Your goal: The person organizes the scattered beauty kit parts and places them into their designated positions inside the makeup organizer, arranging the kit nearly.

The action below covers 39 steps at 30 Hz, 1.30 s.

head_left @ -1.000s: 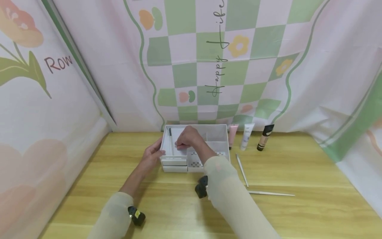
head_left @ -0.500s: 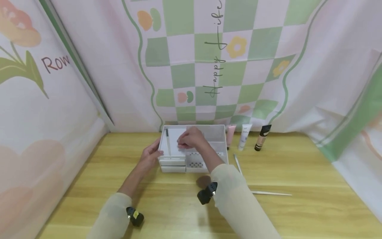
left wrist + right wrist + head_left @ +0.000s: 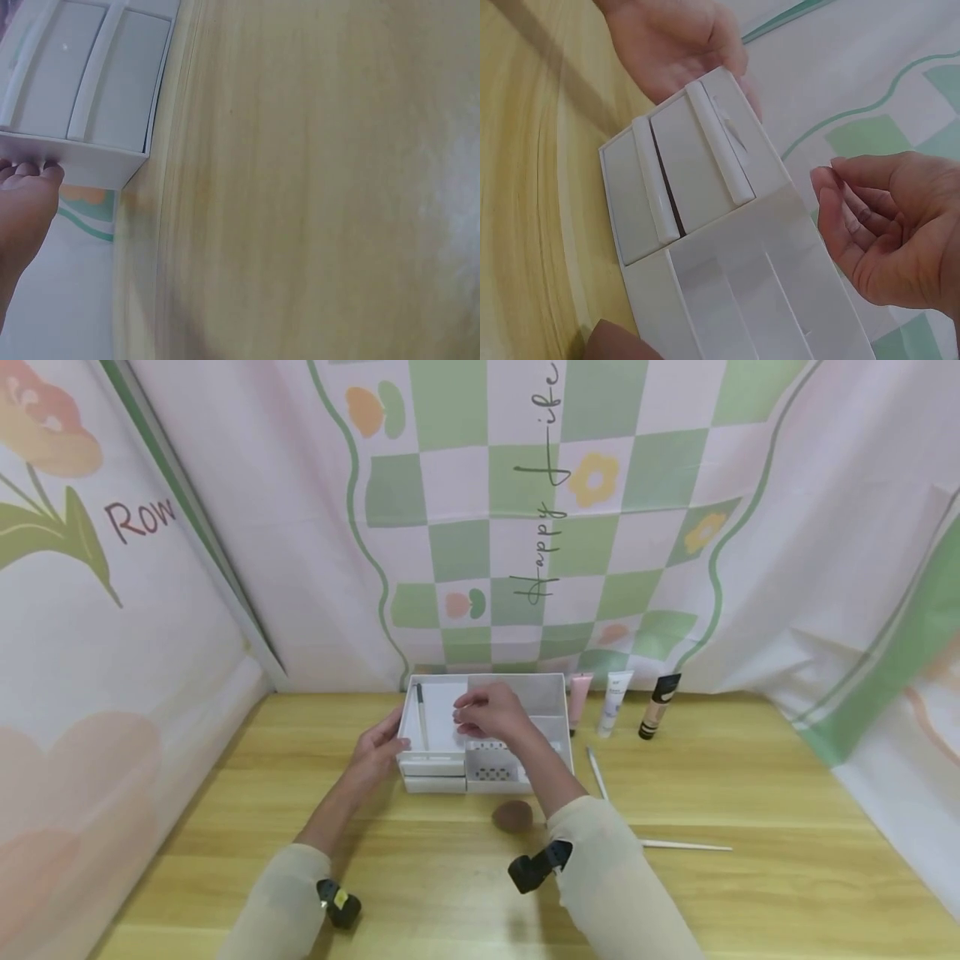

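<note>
My left hand (image 3: 378,752) holds the left side of a white desktop organizer (image 3: 521,680), its thumb at the front corner. In the left wrist view the fingertips of the left hand (image 3: 26,206) touch the organizer's side wall, beside two drawers (image 3: 127,79). Over the organizer's top, my right hand (image 3: 495,714) hovers with loosely bent fingers. In the right wrist view, nothing shows between the thumb and fingers of the right hand (image 3: 900,225). A slim stick with a dark end (image 3: 422,714) lies in the organizer's top left tray.
A brown egg-shaped makeup sponge (image 3: 512,816) sits in front of the organizer. To its right stand a pink tube (image 3: 579,702), a white tube (image 3: 614,703) and a beige tube with black ends (image 3: 660,706). Two thin white sticks, one upper (image 3: 597,771) and one lower (image 3: 686,845), lie on the table.
My right hand has drawn slightly to the right over the organizer, and its fingers have loosened. The brown sponge has come out from behind the right wrist. The left hand keeps its place.
</note>
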Available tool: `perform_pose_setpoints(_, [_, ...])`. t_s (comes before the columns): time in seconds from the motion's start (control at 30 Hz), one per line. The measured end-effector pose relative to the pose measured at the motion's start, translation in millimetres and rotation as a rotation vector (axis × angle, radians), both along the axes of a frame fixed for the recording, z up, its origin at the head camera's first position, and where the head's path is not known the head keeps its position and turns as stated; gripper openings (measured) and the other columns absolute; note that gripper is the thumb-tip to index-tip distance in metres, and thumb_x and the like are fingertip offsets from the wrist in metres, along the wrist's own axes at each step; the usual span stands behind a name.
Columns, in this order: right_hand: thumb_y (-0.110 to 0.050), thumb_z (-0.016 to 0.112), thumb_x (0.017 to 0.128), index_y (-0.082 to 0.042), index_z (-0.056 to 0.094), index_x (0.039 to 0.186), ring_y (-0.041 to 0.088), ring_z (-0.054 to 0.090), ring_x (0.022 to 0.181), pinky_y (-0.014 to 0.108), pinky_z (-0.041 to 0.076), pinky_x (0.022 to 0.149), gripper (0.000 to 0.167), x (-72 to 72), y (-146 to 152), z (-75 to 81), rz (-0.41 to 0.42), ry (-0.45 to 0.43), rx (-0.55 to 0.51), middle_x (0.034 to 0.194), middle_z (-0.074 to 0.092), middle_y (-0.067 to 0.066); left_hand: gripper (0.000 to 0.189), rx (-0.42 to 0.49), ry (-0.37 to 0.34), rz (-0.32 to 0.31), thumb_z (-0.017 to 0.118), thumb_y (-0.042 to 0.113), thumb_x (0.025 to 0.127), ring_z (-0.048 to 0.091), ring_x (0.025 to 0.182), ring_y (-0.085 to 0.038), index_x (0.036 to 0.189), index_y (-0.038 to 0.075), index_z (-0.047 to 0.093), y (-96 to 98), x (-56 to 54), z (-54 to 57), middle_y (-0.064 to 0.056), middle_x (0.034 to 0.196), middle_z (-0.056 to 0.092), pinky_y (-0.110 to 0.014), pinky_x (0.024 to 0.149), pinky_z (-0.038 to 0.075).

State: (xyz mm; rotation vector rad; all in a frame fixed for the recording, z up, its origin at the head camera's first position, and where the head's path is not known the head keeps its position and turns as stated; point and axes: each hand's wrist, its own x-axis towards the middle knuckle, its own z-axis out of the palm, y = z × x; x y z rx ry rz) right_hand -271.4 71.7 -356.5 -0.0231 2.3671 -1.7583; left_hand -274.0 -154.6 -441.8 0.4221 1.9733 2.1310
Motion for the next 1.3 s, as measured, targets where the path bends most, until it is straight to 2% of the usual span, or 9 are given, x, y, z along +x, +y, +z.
perform_pose_setpoints(0.27, [-0.001,0.064,0.094,0.007,0.067,0.120,0.009,0.068,0.070,0.033,0.067,0.082,0.027,11.0,11.4,-2.1,0.016,0.046,-0.022,0.103,0.075,0.020,0.068,-0.005,0.002,0.001,0.045,-0.001,0.099,0.012,0.161,-0.030,0.161,0.002,0.018,0.4,0.0,0.5,-0.012,0.173,0.012,-0.040,0.130,0.020])
perform_pose_setpoints(0.4, [-0.005,0.064,0.096,0.005,0.067,0.121,0.008,0.068,0.073,0.036,0.066,0.086,0.027,17.1,19.5,-4.2,0.015,0.085,-0.005,0.103,0.074,0.018,0.068,-0.004,0.014,0.001,0.045,-0.002,0.099,0.012,0.161,-0.030,0.161,0.002,0.018,0.5,0.5,1.7,-0.012,0.173,0.011,-0.040,0.130,0.019])
perform_pose_setpoints(0.5, [-0.007,0.066,0.095,0.006,0.068,0.121,0.008,0.068,0.073,0.036,0.066,0.084,0.029,19.8,26.8,-7.7,0.017,0.125,0.002,0.099,0.074,0.017,0.068,0.004,0.019,-0.004,0.045,-0.002,0.099,0.011,0.161,-0.030,0.161,0.002,0.017,0.8,0.8,2.3,-0.012,0.173,0.011,-0.041,0.131,0.019])
perform_pose_setpoints(0.63, [-0.007,0.066,0.095,0.007,0.069,0.118,0.008,0.069,0.073,0.026,0.063,0.075,0.027,21.7,37.7,-12.9,0.012,0.163,0.018,0.098,0.075,0.020,0.068,0.024,0.021,-0.011,0.044,-0.003,0.099,0.010,0.161,-0.030,0.161,0.000,0.016,1.2,0.8,1.8,-0.013,0.173,0.010,-0.040,0.130,0.018])
perform_pose_setpoints(0.8, [-0.008,0.066,0.094,0.007,0.068,0.119,0.008,0.070,0.074,0.023,0.061,0.073,0.029,25.9,55.0,-19.6,-0.016,0.169,0.039,0.106,0.074,0.027,0.068,0.045,0.032,-0.016,0.043,-0.005,0.098,0.011,0.161,-0.032,0.160,-0.002,0.016,1.3,0.7,0.3,-0.015,0.172,0.011,-0.039,0.129,0.020])
perform_pose_setpoints(1.0, [-0.011,0.066,0.096,0.009,0.063,0.126,0.005,0.071,0.078,0.023,0.062,0.079,0.036,31.0,77.2,-29.3,-0.059,0.148,0.019,0.101,0.076,0.014,0.067,0.026,0.029,-0.007,0.044,-0.003,0.099,0.012,0.161,-0.030,0.160,0.000,0.018,1.4,0.6,0.9,-0.013,0.172,0.012,-0.039,0.129,0.020])
perform_pose_setpoints(1.2, [-0.012,0.061,0.098,0.007,0.061,0.129,0.015,0.074,0.091,0.043,0.063,0.096,0.037,39.7,94.7,-35.5,-0.086,0.131,0.057,0.121,0.071,0.024,0.067,0.025,0.023,-0.002,0.045,-0.003,0.099,0.012,0.161,-0.030,0.161,0.001,0.019,1.2,-0.3,-0.5,-0.013,0.172,0.013,-0.039,0.130,0.020])
perform_pose_setpoints(1.3, [-0.014,0.061,0.098,0.006,0.061,0.130,0.016,0.074,0.094,0.042,0.063,0.097,0.038,42.6,106.5,-39.7,-0.106,0.125,0.070,0.123,0.070,0.025,0.067,0.007,0.018,0.005,0.045,-0.002,0.099,0.013,0.161,-0.030,0.161,0.002,0.020,0.8,-0.1,-0.6,-0.012,0.172,0.014,-0.040,0.130,0.021])
